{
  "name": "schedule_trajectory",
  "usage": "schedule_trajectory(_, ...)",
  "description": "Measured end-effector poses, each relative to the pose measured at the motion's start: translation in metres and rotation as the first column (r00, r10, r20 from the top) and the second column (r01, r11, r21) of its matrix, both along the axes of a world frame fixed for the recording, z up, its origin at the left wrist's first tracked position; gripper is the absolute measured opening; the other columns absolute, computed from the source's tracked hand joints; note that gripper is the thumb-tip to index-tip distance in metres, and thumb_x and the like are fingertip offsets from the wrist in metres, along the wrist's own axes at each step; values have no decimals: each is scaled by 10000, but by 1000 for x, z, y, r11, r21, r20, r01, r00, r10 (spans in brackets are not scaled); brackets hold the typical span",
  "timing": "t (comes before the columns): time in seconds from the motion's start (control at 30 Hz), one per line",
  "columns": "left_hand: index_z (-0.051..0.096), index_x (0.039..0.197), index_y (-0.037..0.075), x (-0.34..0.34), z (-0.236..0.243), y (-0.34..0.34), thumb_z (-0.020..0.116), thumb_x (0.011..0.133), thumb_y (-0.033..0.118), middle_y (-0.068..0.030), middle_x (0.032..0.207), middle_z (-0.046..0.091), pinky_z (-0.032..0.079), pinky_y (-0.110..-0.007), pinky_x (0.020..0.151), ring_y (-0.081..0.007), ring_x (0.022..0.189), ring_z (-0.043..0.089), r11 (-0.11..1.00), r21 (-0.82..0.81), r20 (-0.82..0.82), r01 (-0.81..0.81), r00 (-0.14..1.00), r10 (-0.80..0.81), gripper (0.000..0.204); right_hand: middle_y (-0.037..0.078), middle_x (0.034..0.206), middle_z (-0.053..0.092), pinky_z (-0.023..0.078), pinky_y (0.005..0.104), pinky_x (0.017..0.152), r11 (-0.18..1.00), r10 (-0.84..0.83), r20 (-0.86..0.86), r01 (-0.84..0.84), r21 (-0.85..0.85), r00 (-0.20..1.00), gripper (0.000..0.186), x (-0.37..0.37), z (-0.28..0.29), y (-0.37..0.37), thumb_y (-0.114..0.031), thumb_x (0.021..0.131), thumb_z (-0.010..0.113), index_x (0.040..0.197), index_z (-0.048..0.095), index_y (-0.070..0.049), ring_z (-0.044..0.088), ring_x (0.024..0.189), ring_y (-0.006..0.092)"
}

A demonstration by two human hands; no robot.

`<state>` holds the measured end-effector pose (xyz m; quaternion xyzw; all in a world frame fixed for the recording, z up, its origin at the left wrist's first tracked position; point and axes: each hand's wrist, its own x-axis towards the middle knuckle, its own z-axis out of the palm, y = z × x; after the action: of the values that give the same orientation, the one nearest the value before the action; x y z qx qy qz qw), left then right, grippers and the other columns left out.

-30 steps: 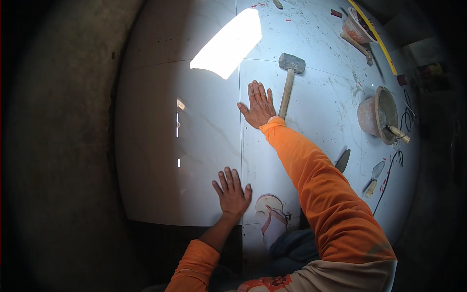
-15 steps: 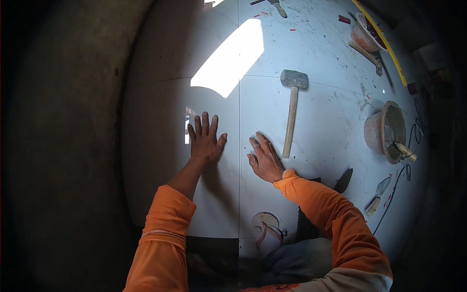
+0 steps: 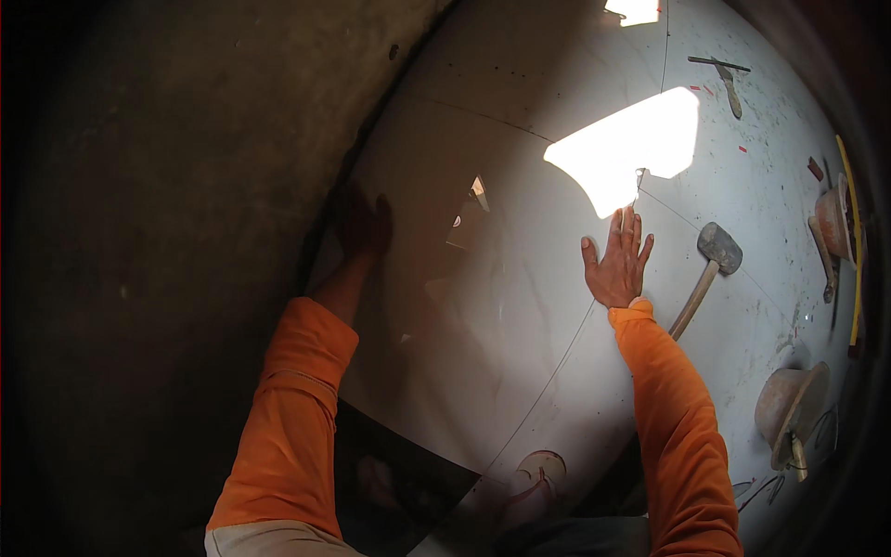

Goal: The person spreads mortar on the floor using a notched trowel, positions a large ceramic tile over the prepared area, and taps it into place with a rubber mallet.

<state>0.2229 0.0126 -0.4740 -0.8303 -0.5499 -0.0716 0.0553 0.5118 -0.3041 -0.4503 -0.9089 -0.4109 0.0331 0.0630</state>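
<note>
My left hand (image 3: 362, 226), in deep shade, rests with spread fingers on the left border of a glossy white marbled tile (image 3: 464, 353), beside a dark gap. My right hand (image 3: 616, 260) lies palm down, fingers extended, by a joint between tiles, just below a bright patch of reflected light. Both hands appear empty. A mallet (image 3: 718, 248) with a grey head and wooden handle lies to the right of my right hand, its lower handle partly hidden by my arm.
Dull concrete (image 3: 186, 186) borders the tiles at left. At right are a mortar bucket (image 3: 784, 408) holding a tool, another bucket (image 3: 835, 218), a wooden-handled tool (image 3: 821, 260) and a yellow straight bar (image 3: 855, 297). A scraper (image 3: 731, 93) lies farther back. My sandalled foot (image 3: 543, 469) is below.
The view has swung leftward, shifting the floor items right. My left hand has slid forward and left to the tile's border; my right hand has moved forward toward the light patch.
</note>
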Motion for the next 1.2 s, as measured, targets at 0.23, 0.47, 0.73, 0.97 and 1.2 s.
schedule_trajectory(0.23, 479, 1286, -57, 51, 11, 24, 454, 909, 389, -276, 1366, 437, 314, -516, 1056, -409, 1275, 417, 988, 23, -24, 154, 988, -154, 584, 223, 1409, 399, 205, 501, 1143, 924, -255, 30, 234, 302, 967, 525, 83, -25, -8, -368, 987, 389, 1340, 445, 17, 316, 1354, 360)
schedule_trajectory(0.47, 466, 1289, -76, 156, -17, 60, 445, 908, 416, -287, 1341, 458, 334, -523, 1032, -429, 1251, 436, 972, 226, 130, -67, 991, 38, 622, 198, 1413, 394, 205, 520, 1137, 933, -275, 106, 239, 269, 955, 517, 85, -20, -9, -377, 976, 402, 1324, 460, 2, 324, 1352, 350)
schedule_trajectory(0.73, 573, 1178, -71, 137, -9, 80, 453, 919, 389, -269, 1209, 576, 477, -447, 898, -400, 1086, 584, 959, -56, -9, -277, 961, 277, 541, 221, 1377, 420, 219, 561, 1104, 908, -248, 19, 225, 355, 969, 499, 84, -19, -3, -386, 980, 380, 1261, 509, 5, 348, 1323, 371)
schedule_trajectory(0.97, 640, 1111, -18, 116, -22, 105, 393, 985, 308, -219, 1061, 656, 535, -423, 812, -311, 945, 665, 995, 43, -609, 93, 792, -48, 427, 207, 1373, 422, 198, 555, 1114, 892, -271, -61, 274, 360, 961, 495, 93, -9, -14, -367, 980, 347, 1238, 526, 16, 358, 1319, 369)
schedule_trajectory(1.2, 625, 1176, 18, 147, -21, 85, 361, 999, 368, -210, 1141, 630, 539, -412, 828, -317, 999, 649, 951, 89, -258, -296, 915, 309, 473, 203, 1343, 453, 211, 548, 1106, 892, -281, -46, 278, 356, 959, 444, 92, -10, -12, -318, 969, 362, 1221, 534, 6, 375, 1311, 361)
